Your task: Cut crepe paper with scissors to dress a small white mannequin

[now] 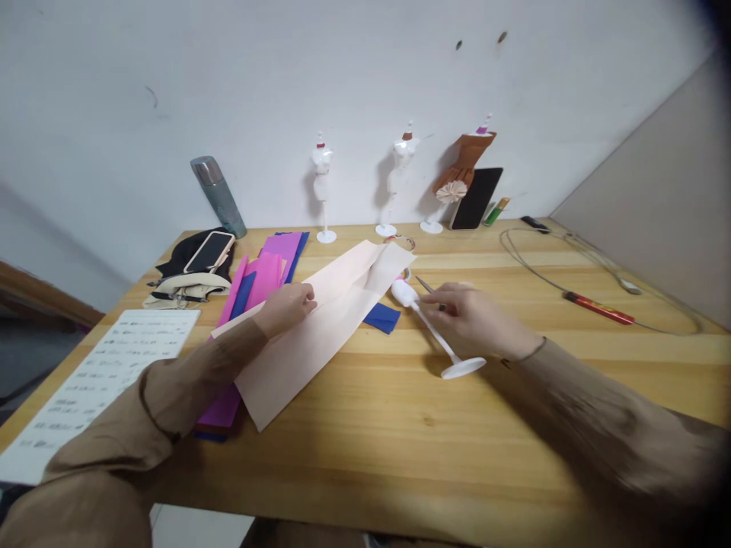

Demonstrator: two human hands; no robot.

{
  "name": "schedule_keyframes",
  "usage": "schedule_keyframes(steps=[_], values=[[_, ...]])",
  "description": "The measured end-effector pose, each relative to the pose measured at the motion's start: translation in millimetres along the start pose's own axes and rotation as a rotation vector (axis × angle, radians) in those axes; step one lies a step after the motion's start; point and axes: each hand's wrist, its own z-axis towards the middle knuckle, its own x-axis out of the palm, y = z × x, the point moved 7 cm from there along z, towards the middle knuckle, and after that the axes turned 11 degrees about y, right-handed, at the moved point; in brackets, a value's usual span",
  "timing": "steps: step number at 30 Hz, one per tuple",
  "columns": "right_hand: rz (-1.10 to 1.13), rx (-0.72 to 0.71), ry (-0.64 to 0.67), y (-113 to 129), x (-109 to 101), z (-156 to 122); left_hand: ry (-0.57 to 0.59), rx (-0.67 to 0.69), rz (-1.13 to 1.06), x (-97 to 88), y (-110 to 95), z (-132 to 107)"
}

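My left hand (291,308) is closed, fingers pinching a large folded sheet of pale peach paper (308,364) that slants over the table. In my right hand (465,316) is what looks like a pair of scissors (423,285); only a pointed metal tip and a dark bit between the fingers show. Just left of that hand, a small white dress form (406,294) lies tilted on its side, its round base (462,368) towards me. A dark blue paper piece (381,317) sticks out from behind the peach sheet.
Pink paper sheets (266,278) lie under and beside my left arm. Along the wall stand two bare dress forms (321,164) and one in a brown paper dress (471,152). A bottle (220,196), phone (210,252), written sheet (103,373) and corded red tool (599,308) lie around.
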Motion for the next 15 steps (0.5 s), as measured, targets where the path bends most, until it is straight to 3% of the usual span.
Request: schedule_keyframes(steps=[3,6,9,15], values=[[-0.063,-0.131,-0.018,20.2,-11.5,10.4,0.012,0.017,0.084,-5.4,-1.9,-24.5],[-0.234,-0.325,0.025,41.7,-13.1,28.4,0.073,0.092,0.269,4.3,-4.7,-62.2],[-0.429,-0.440,0.091,57.7,-2.9,50.6,0.169,0.148,0.499,26.0,-1.6,-98.8],[-0.555,-0.588,0.169,85.0,31.7,81.7,0.336,0.020,0.607,53.9,14.1,-135.6]])
